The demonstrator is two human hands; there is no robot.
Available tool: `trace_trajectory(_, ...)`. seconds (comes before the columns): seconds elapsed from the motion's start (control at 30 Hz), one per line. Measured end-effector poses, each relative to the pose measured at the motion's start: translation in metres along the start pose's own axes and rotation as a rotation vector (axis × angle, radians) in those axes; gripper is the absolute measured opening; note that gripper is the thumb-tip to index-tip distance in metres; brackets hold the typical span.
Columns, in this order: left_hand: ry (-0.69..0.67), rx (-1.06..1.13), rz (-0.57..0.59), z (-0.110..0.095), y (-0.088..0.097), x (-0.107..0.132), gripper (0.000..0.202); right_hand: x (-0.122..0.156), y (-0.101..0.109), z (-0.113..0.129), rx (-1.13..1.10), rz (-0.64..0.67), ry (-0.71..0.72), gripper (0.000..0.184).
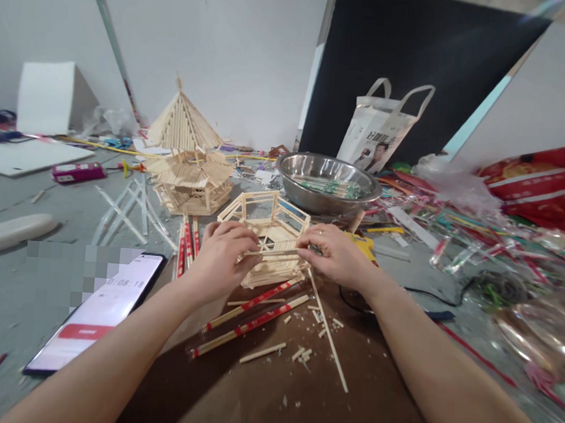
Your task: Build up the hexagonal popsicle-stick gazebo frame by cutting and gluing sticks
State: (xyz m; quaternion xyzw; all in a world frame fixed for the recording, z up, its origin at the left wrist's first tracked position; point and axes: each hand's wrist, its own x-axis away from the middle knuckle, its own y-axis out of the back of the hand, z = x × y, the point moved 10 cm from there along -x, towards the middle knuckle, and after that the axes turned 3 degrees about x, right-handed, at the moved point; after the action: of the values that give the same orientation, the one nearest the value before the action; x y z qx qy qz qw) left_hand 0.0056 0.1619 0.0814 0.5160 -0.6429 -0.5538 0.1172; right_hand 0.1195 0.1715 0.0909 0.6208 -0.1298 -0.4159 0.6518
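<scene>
A small open frame of pale wooden sticks (268,220) stands on a brown sheet of paper (269,386). My left hand (223,252) pinches one end of a thin wooden stick (279,253) laid across the front of the frame. My right hand (335,255) pinches the stick's other end; a ring shows on one finger. Both hands rest against the frame's near side. Loose chopsticks with red wrappers (255,310) and cut stick bits (303,353) lie just in front of the hands.
A finished stick pagoda (186,155) stands behind the frame, a steel bowl (328,182) to its right. A phone showing a timer (103,308) lies at left. Coloured wrappers (461,238), a white bag (384,131) and a red package (544,177) crowd the right side.
</scene>
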Motion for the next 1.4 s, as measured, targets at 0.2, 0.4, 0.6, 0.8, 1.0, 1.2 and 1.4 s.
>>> trace_trajectory(0.2, -0.004, -0.030, -0.004, 0.001, 0.000, 0.001, 0.019, -0.001, 0.000, 0.000, 0.003, 0.013, 0.000, 0.011)
trace_trajectory(0.4, -0.010, -0.010, 0.020, 0.000, -0.001, 0.002, 0.024, 0.000, 0.001, 0.000, -0.007, 0.010, 0.000, 0.012)
trace_trajectory(0.6, -0.019, 0.007, 0.006, -0.001, 0.000, 0.002, 0.030, 0.004, 0.007, -0.005, -0.077, -0.039, -0.037, 0.022)
trace_trajectory(0.8, -0.018, 0.039, -0.176, -0.002, 0.023, 0.005, 0.032, 0.008, 0.009, -0.026, -0.068, -0.119, -0.084, 0.034)
trace_trajectory(1.0, 0.110, 0.200, -0.519, 0.010, 0.069, 0.012, 0.021, -0.002, -0.006, -0.034, 0.115, -0.052, -0.033, 0.036)
trace_trajectory(1.2, 0.299, 0.319, -0.567, 0.031, 0.077, 0.027, 0.026, -0.010, -0.018, -0.038, 0.187, 0.066, 0.006, 0.028)
trace_trajectory(1.4, 0.590, 0.561, -0.342, 0.053, 0.009, 0.071, 0.025, -0.017, -0.020, -0.035, 0.236, 0.142, 0.018, 0.027)
